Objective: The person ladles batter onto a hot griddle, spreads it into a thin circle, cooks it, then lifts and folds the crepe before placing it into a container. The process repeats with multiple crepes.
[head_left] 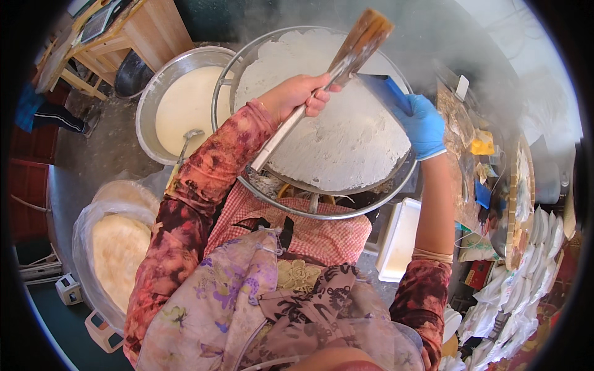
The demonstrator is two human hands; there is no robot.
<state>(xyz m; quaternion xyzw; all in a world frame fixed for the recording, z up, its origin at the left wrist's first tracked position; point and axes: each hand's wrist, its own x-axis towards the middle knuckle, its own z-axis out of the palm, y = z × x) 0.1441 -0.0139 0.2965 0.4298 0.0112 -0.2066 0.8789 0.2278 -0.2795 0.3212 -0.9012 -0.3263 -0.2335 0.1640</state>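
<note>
Over a large round griddle with a metal ring (322, 215) about it, both my hands are raised. A white layer of batter (322, 142) covers the cooking surface. My bare left hand (303, 96) is closed round a long wooden paddle (365, 40), its broad brown end tilted up and away and its pale other end slanting toward me. In a blue glove, my right hand (426, 127) grips a flat blue scraper (385, 89) at the griddle's right side. The scraper's edge lies close to the batter; I cannot tell whether it touches.
Left of the griddle stands a metal basin (147, 114) of pale batter with a ladle (187, 141) in it. Round flatbreads (120, 256) lie in plastic at lower left. A white tray (399, 241) and stacked plastic packets (523, 284) are at right. Steam rises behind.
</note>
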